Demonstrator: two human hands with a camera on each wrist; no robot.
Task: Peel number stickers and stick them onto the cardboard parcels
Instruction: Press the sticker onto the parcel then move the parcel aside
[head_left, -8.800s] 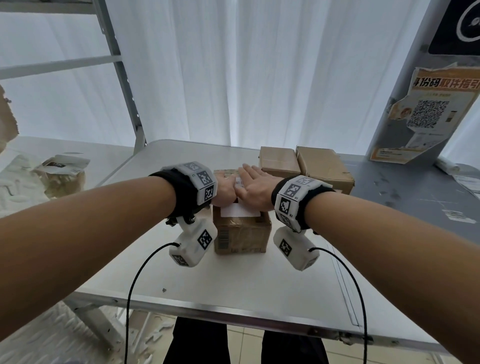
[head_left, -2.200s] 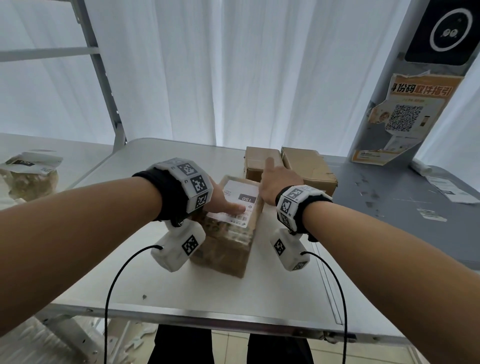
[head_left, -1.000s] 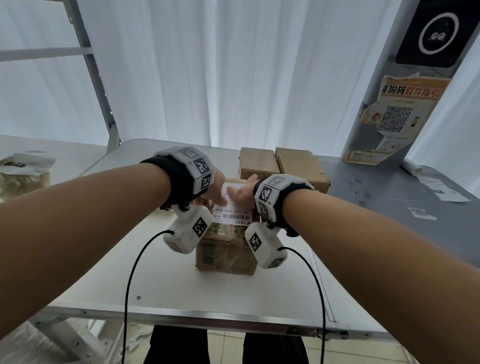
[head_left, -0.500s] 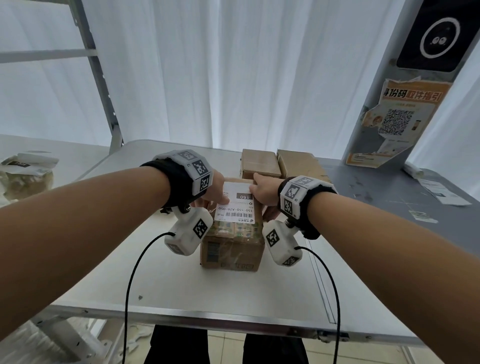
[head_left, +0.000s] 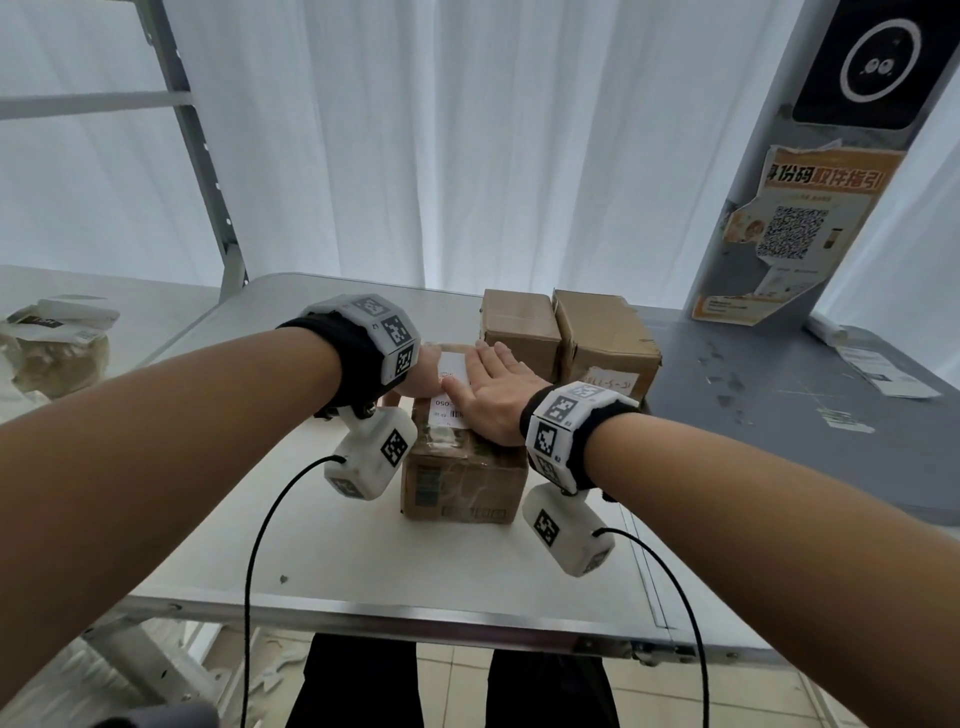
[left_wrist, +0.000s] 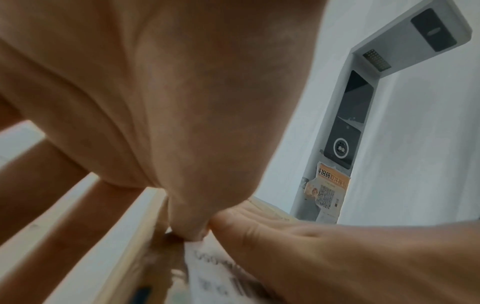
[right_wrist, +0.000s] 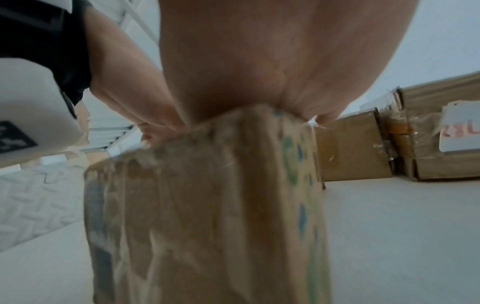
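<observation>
A taped cardboard parcel (head_left: 462, 478) stands mid-table, with a white barcode label (head_left: 451, 387) on its top. My right hand (head_left: 493, 376) lies flat on that label with straight fingers pointing away from me. My left hand (head_left: 418, 374) is at the parcel's left top edge, mostly hidden behind the wrist band. In the left wrist view its thumb (left_wrist: 191, 228) presses the label's (left_wrist: 207, 267) edge and its fingers run straight down the box's side. The right wrist view shows the parcel's near corner (right_wrist: 207, 205) under my palm.
Two more cardboard parcels (head_left: 519, 325) (head_left: 597, 335) stand side by side just behind, the right one bearing a handwritten label (head_left: 610, 383). A grey table (head_left: 779, 441) and a pillar with a QR poster (head_left: 795, 234) stand to the right. A bagged parcel (head_left: 57, 338) and a shelf frame (head_left: 208, 182) are to the left.
Half a second ago my right hand held the parcel's right top edge; now it lies flat over the label. My left hand has stayed at the left edge.
</observation>
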